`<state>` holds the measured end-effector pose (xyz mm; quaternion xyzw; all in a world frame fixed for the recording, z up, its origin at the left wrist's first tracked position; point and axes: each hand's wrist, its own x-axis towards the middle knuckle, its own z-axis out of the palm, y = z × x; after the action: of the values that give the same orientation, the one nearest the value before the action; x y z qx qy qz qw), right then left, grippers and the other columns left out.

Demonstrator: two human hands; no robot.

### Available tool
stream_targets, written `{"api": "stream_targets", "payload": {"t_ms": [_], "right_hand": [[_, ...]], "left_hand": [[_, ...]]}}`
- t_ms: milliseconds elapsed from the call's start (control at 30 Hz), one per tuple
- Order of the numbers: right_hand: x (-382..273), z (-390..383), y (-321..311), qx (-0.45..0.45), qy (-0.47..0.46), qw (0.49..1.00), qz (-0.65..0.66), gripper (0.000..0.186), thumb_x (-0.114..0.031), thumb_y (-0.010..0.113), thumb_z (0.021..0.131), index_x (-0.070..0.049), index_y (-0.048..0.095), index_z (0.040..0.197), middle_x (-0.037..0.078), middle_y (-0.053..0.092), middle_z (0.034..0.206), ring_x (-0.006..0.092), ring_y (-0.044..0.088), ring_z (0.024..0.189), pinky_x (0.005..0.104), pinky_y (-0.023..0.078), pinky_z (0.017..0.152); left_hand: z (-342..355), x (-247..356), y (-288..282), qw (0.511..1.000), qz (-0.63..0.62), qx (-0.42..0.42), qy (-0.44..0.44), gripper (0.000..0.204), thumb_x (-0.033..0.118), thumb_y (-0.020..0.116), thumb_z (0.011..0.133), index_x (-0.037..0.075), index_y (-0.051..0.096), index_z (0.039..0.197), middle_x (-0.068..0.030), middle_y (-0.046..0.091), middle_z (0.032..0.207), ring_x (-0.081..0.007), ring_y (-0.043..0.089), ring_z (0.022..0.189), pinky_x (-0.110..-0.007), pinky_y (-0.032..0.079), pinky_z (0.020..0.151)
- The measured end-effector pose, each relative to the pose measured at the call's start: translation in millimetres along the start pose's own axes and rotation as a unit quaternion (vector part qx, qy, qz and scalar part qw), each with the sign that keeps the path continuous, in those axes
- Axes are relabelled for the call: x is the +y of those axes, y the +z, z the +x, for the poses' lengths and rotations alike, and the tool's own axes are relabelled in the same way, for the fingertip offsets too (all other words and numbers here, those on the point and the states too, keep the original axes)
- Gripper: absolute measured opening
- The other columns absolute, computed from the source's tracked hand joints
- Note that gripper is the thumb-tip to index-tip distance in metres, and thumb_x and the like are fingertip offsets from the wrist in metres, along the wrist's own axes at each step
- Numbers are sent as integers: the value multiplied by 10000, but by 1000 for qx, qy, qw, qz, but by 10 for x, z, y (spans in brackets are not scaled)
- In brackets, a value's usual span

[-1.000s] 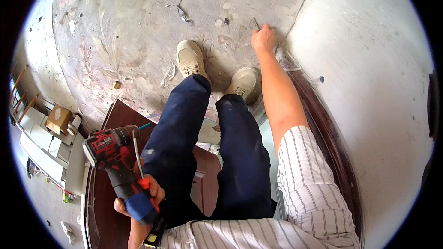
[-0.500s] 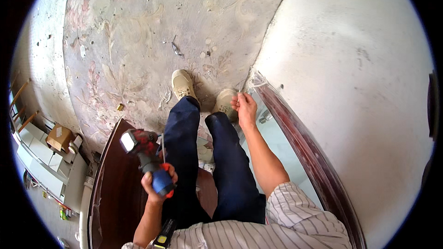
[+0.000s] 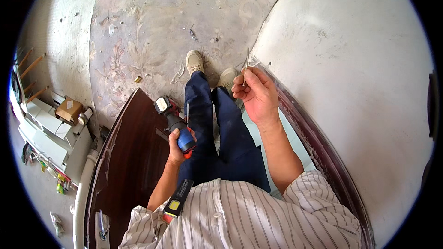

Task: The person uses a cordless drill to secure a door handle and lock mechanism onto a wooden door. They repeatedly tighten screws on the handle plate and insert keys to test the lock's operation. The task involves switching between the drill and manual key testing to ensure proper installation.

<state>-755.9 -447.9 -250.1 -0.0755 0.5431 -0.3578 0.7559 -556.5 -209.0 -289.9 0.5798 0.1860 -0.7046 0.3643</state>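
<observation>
My left hand (image 3: 175,147) is closed round a cordless drill (image 3: 175,121) with a blue, black and red body. The drill's battery end faces away from me, and a thin metal rod shows beside it, over my trouser leg. Out in front on the right, my right hand (image 3: 259,96) pinches a thin, pointed metal pin (image 3: 248,59) between thumb and fingers. The pin points up and away. Whether it is a nail or a screw is too small to tell.
A dark red wooden door (image 3: 134,157) stands close on my left, and a matching door frame (image 3: 314,143) on my right beside a white wall (image 3: 360,87). Debris lies on the flowered floor covering (image 3: 147,55). A cardboard box (image 3: 69,110) sits far left.
My right hand has lifted toward me, bringing the thin pin into clearer view. The drill in my left hand has turned more upright. The whole view has shifted slightly.
</observation>
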Motion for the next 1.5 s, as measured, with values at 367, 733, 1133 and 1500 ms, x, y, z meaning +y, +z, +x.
{"api": "stream_targets", "payload": {"t_ms": [367,733,1133,1500], "right_hand": [[-9,-152,92,139,140,975,-100,293,-297,565,964,-27,620,1061,91,676,949,155,648,792,297,542,687],[718,-1669,29,-107,196,909,-353,406,-345,502,997,13,587,1169,114,653,1072,185,632,981,312,510,813],[990,-2163,-146,-191,239,944,-122,535,-475,462,994,0,602,1199,37,639,1092,105,577,981,255,447,897],[577,-2801,-625,-200,272,920,-197,533,-481,521,964,-17,557,1222,110,632,1136,192,618,1005,321,491,875]], "left_hand": [[-720,345,38,996,-91,-23,-5,614,623,522,790,27,575,928,-105,608,830,-218,598,696,-320,488,645],[-1260,423,252,989,-74,-125,-33,642,623,484,830,4,575,969,-108,619,848,-213,612,694,-312,498,638],[-1812,-44,634,944,315,-73,62,363,378,547,871,17,582,876,4,561,771,-96,500,670,-273,406,613],[-2210,-723,641,991,107,-79,-17,426,453,593,825,41,625,931,-33,620,815,-150,583,666,-288,470,630]]}}
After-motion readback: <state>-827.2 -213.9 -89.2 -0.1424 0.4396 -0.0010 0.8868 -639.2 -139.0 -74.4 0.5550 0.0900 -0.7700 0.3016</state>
